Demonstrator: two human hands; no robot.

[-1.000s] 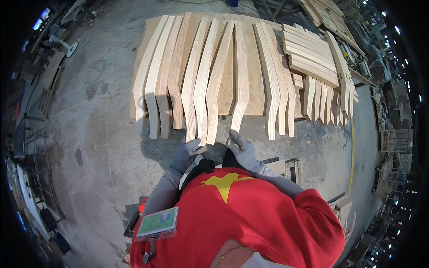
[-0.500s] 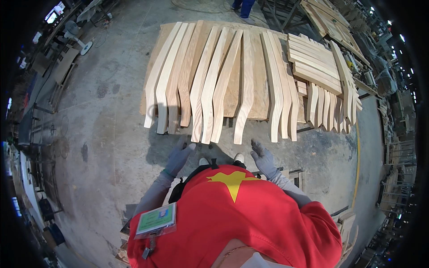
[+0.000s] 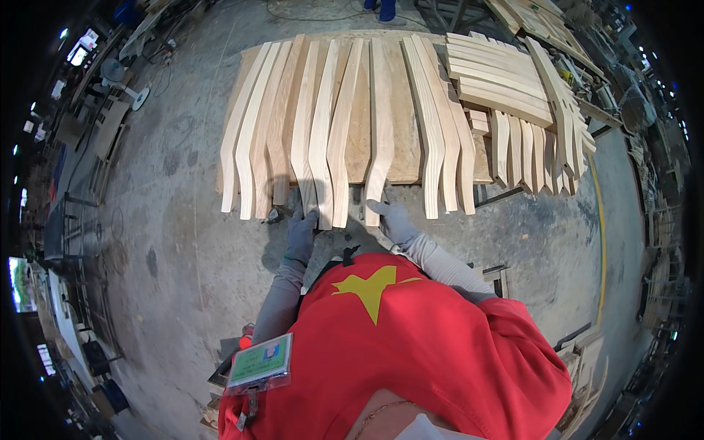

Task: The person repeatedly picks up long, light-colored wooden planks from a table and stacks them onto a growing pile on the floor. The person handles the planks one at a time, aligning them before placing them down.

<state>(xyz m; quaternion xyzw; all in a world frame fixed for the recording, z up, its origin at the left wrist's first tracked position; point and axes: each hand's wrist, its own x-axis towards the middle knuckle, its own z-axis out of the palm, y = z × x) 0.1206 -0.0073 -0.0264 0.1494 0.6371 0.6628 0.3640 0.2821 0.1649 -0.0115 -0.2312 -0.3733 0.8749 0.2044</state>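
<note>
Several long curved pale wooden pieces point(image 3: 323, 132) lie side by side on a flat wooden board point(image 3: 400, 147) on the concrete floor. My left hand point(image 3: 301, 233), in a grey glove, grips the near end of one curved piece point(image 3: 320, 209) left of the middle. My right hand point(image 3: 392, 220), also gloved, holds the near end of the middle curved piece point(image 3: 378, 183). My red shirt with a yellow star point(image 3: 370, 290) fills the lower part of the view.
A stack of flat wooden slats point(image 3: 495, 77) sits on the right, with more curved pieces point(image 3: 535, 150) fanned below it. A badge point(image 3: 259, 364) hangs at my chest. Machines and clutter point(image 3: 110, 95) line the left. Another person's feet point(image 3: 381, 9) stand at the far edge.
Half a second ago both hands hung just short of the wood with fingers spread. Now they have reached forward and closed on the near ends of two pieces.
</note>
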